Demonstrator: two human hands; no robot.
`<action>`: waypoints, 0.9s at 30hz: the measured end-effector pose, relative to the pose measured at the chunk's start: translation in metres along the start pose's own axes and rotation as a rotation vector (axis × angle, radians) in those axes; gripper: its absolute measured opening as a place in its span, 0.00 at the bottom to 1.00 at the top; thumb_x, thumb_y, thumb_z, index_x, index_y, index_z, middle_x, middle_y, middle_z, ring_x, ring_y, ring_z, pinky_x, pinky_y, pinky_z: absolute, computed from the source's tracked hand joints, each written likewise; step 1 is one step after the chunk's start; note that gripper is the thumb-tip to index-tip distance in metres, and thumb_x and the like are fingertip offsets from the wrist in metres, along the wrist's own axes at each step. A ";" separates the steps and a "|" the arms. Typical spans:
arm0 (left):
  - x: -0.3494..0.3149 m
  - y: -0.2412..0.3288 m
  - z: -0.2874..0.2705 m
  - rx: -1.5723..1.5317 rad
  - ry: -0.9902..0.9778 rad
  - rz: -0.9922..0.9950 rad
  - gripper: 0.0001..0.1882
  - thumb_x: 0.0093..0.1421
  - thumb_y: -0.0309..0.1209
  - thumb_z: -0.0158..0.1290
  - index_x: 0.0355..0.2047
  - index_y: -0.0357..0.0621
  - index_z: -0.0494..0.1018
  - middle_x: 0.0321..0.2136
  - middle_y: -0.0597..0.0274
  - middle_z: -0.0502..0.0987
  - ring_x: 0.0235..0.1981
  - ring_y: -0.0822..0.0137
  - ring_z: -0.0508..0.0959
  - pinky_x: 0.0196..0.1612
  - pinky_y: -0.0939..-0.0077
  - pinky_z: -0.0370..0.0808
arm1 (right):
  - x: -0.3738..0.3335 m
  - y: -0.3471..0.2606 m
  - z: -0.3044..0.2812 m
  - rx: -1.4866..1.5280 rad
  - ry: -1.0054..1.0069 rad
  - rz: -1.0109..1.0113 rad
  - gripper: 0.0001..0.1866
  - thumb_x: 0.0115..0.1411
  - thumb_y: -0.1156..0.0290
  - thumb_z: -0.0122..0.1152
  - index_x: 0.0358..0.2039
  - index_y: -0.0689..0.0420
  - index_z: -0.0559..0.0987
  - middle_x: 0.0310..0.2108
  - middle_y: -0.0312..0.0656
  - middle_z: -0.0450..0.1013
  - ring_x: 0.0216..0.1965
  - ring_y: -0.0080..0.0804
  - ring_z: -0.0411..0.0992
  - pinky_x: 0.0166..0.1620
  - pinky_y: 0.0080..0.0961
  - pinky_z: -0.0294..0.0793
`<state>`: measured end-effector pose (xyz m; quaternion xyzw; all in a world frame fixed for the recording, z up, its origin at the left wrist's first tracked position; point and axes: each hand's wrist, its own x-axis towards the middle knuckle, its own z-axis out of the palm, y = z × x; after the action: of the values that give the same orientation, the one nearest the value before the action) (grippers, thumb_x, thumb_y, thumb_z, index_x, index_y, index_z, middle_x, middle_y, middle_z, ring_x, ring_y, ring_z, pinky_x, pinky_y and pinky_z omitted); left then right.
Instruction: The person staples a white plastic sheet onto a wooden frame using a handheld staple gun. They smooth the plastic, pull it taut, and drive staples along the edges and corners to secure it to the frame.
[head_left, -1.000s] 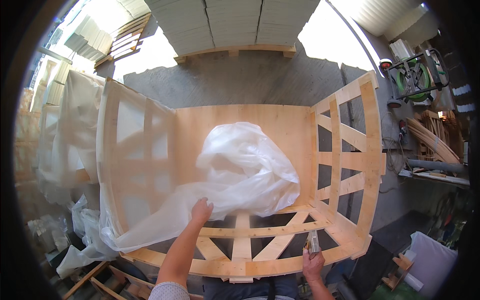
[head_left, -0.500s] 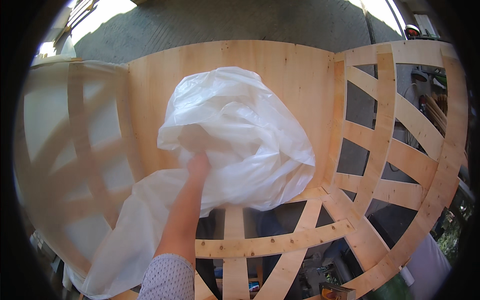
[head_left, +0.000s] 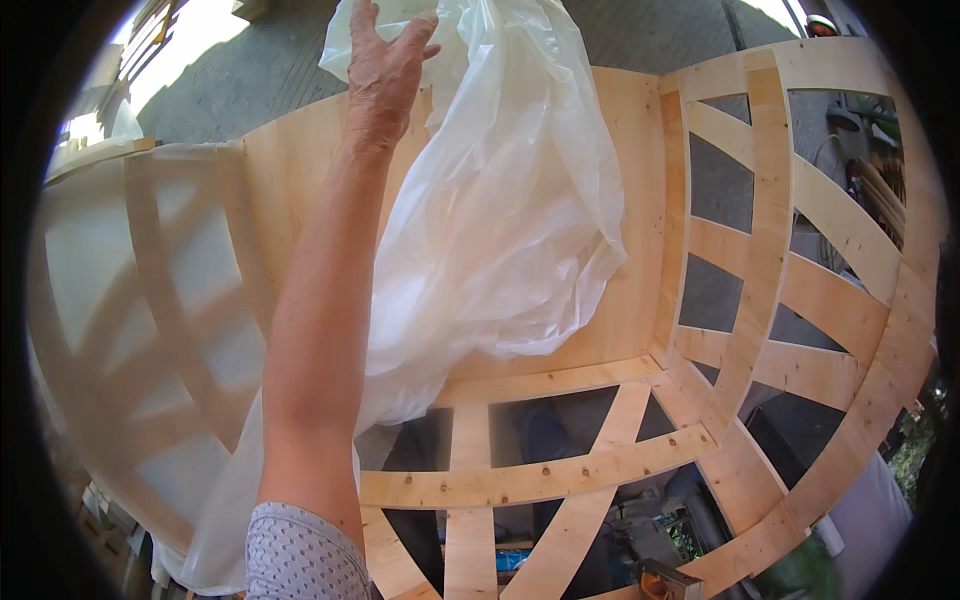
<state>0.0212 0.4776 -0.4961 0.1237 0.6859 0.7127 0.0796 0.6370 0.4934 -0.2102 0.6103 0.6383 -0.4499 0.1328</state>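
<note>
A large, translucent white plastic sheet (head_left: 500,220) rises in folds from the middle of the wooden frame past the top edge of the picture. My left hand (head_left: 385,75) is reached far forward in front of its upper left part. The fingers look spread apart, and the hand's back faces me; the fingertips are partly cut off at the top. Beneath my forearm the sheet trails down to the lower left. My right hand is out of view.
Around the sheet stands a light wooden frame: a solid back panel (head_left: 625,200), a slatted right side (head_left: 770,220) and a slatted front (head_left: 530,480). Plastic covers the left side (head_left: 170,290). Grey concrete floor (head_left: 660,35) lies beyond. A metal clamp-like part (head_left: 665,580) sits at the lower edge.
My left hand has moved up and forward from the middle of the sheet. The bunched sheet has been drawn out upward, past the back panel, and its fingers are now apart.
</note>
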 end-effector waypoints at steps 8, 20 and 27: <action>-0.175 0.025 -0.187 1.413 -0.354 -0.645 0.34 0.61 0.50 0.54 0.59 0.39 0.66 0.59 0.43 0.67 0.61 0.44 0.66 0.62 0.56 0.63 | -0.003 0.007 -0.006 0.007 -0.019 -0.003 0.18 0.62 0.68 0.57 0.48 0.66 0.73 0.40 0.48 0.74 0.40 0.37 0.74 0.43 0.33 0.72; -0.301 0.084 -0.278 1.772 -0.275 -0.396 0.40 0.55 0.53 0.58 0.60 0.40 0.63 0.60 0.49 0.66 0.63 0.51 0.63 0.61 0.46 0.59 | -0.010 0.004 -0.014 -0.029 -0.054 -0.047 0.20 0.64 0.67 0.57 0.52 0.65 0.72 0.45 0.49 0.74 0.44 0.36 0.73 0.47 0.32 0.72; -0.293 0.060 -0.307 1.885 -0.251 -0.387 0.11 0.55 0.37 0.56 0.37 0.47 0.73 0.34 0.60 0.74 0.38 0.58 0.76 0.39 0.56 0.73 | -0.020 0.007 -0.023 -0.042 -0.061 -0.087 0.21 0.65 0.66 0.56 0.55 0.65 0.72 0.48 0.49 0.74 0.47 0.35 0.73 0.49 0.32 0.72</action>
<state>0.2168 0.0976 -0.4646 0.0968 0.9706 -0.1731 0.1363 0.6563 0.4957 -0.1857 0.5649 0.6694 -0.4602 0.1451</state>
